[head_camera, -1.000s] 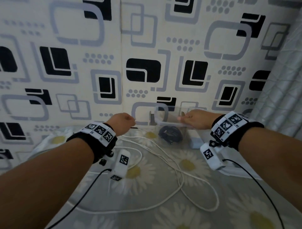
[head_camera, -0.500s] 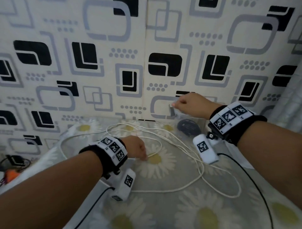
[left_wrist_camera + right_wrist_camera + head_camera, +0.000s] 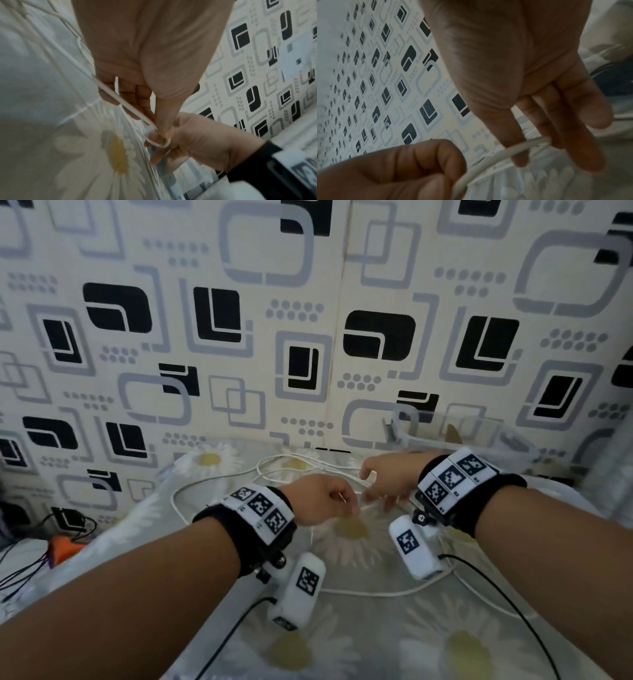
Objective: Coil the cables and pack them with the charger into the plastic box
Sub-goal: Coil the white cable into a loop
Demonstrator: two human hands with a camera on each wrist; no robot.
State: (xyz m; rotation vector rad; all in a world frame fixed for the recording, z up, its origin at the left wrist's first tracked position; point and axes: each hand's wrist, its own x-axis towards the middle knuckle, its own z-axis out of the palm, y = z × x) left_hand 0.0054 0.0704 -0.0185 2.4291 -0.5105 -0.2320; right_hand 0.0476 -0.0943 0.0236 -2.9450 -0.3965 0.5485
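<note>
A long white cable (image 3: pixel 376 594) lies in loose loops on the daisy-print sheet. My left hand (image 3: pixel 322 498) pinches a strand of the white cable (image 3: pixel 123 104) between thumb and fingers. My right hand (image 3: pixel 387 484) meets it from the right; the same white cable (image 3: pixel 505 150) runs between its thumb and fingers, which are nearly straight. The clear plastic box (image 3: pixel 507 440) stands blurred against the wall behind my right wrist. A dark coiled cable (image 3: pixel 616 81) shows past my right fingers. No charger is visible.
The patterned wall (image 3: pixel 308 337) rises just behind the bed. At the left edge lie thin black wires with a small black plug (image 3: pixel 68 518) and an orange object (image 3: pixel 61 546). Grey curtain folds (image 3: pixel 613 460) hang at the far right.
My left hand dropped from beside the box to the white cable and took hold of it. My right hand left the box's rim and came down to the cable beside the left hand.
</note>
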